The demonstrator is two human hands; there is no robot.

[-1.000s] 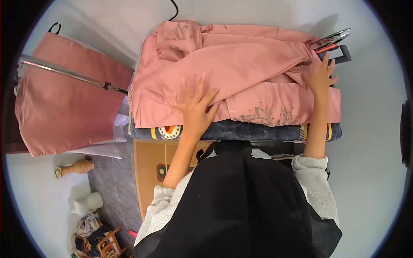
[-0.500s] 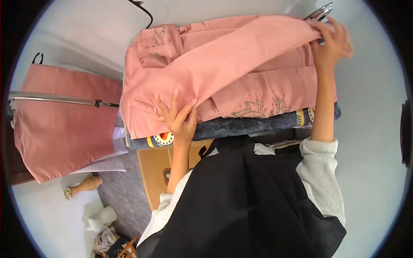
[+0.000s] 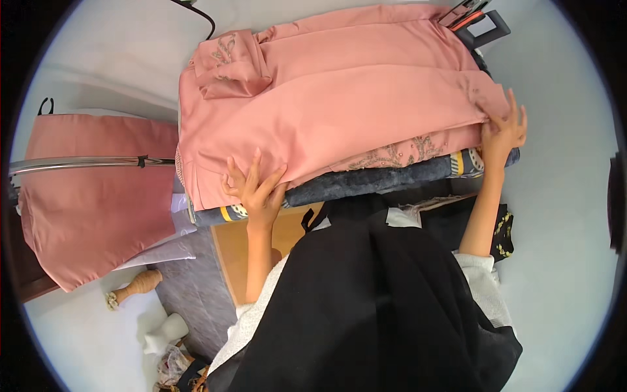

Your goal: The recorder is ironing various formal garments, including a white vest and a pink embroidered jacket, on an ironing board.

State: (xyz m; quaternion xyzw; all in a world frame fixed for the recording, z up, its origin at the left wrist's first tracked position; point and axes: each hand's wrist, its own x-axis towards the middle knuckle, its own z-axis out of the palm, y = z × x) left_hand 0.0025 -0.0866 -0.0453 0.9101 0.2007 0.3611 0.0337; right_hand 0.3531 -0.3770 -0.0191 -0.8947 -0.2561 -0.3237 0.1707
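Observation:
A pink satin garment (image 3: 326, 85) with beaded embroidery lies spread over a padded board covered in dark patterned cloth (image 3: 366, 179). One sleeve is folded up at its far left; the other sleeve (image 3: 392, 108) stretches along the near side to the right. My left hand (image 3: 258, 193) rests on the fabric near the front left edge, fingers spread. At the right end, my right hand (image 3: 499, 137) pinches the embroidered cuff of the stretched sleeve between thumb and finger, other fingers extended. Beaded embroidery shows partly from beneath that sleeve.
Left, another pink cloth piece (image 3: 98, 196) hangs by a metal rail (image 3: 85, 163). A dark frame-shaped object (image 3: 486, 27) stands at the far right end of the board. Below left are a woven vase (image 3: 140, 282) and a white form (image 3: 166, 333).
My right hand has brought the raised sleeve down and toward me, laying it along the near edge over much of the embroidery. My left hand stays spread on the fabric.

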